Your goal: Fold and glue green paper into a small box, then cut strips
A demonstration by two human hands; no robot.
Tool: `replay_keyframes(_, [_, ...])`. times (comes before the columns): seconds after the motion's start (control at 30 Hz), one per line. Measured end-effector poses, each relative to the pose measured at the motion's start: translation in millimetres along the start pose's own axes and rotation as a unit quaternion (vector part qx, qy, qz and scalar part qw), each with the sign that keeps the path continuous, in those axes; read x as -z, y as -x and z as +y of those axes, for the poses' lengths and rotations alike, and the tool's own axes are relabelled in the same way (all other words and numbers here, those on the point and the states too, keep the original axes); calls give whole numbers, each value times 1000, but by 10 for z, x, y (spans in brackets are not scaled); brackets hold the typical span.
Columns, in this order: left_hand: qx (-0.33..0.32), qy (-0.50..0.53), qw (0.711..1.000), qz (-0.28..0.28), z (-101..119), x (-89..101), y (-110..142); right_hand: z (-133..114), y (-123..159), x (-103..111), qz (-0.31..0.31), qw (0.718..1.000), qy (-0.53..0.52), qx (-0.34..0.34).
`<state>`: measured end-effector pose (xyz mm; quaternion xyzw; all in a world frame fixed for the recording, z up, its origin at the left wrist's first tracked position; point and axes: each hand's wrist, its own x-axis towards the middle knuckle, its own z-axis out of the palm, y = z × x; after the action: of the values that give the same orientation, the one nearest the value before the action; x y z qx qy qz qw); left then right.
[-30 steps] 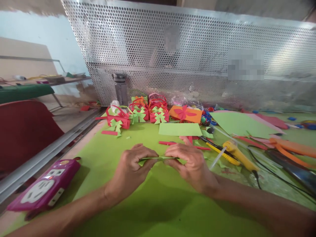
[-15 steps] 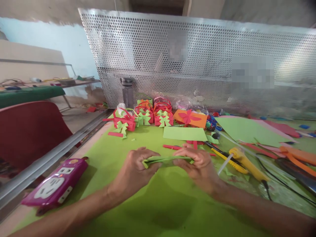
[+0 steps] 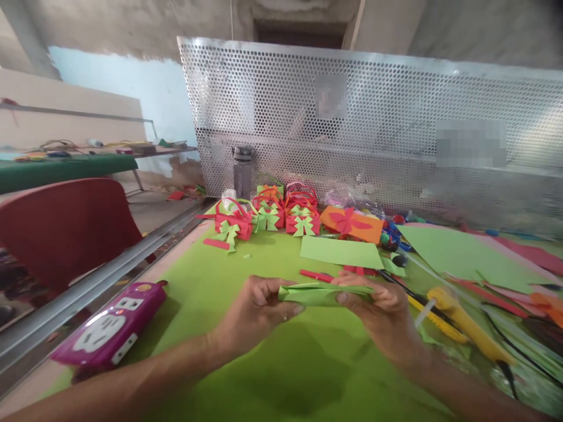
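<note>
Flanking the folded paper [image 3: 319,296] are a socket block [image 3: 108,325] and glue gun [image 3: 470,327].

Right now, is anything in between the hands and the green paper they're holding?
Nothing visible is: the left hand and the right hand both grip the folded green paper directly, from opposite sides.

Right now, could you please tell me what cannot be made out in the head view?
Inside of the folded green paper: hidden in the head view by its outer layer and the hands.
Lower part of the rear green bag: hidden there by the red bag in front.
Red chair: cut off by the head view's left edge.
Perforated panel: two spots blurred by pixelated patches there.
</note>
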<state>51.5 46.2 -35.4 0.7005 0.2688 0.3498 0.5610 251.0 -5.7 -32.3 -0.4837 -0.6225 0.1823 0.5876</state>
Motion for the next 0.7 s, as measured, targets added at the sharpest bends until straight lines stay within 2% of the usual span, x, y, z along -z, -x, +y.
replay_keyframes(0.1, [25, 46, 998, -20, -4, -8, -1, -31, -12, 2, -6, 1000, -14, 8])
replay_keyframes(0.3, [13, -35, 999, 40, 1, -33, 18, -68, 18, -18, 4, 999, 12, -34])
replay_keyframes(0.47, [-13, -52, 998, 37, 26, -29, 46, -50, 28, -12, 4, 999, 13, -43])
replay_keyframes(0.6, [-41, -36, 998, 16, 87, -22, 60, -70, 23, -19, -47, 998, 25, -16])
replay_keyframes(0.7, [-32, -50, 998, 23, 95, -26, 72, -107, 33, -47, -83, 996, 33, -22])
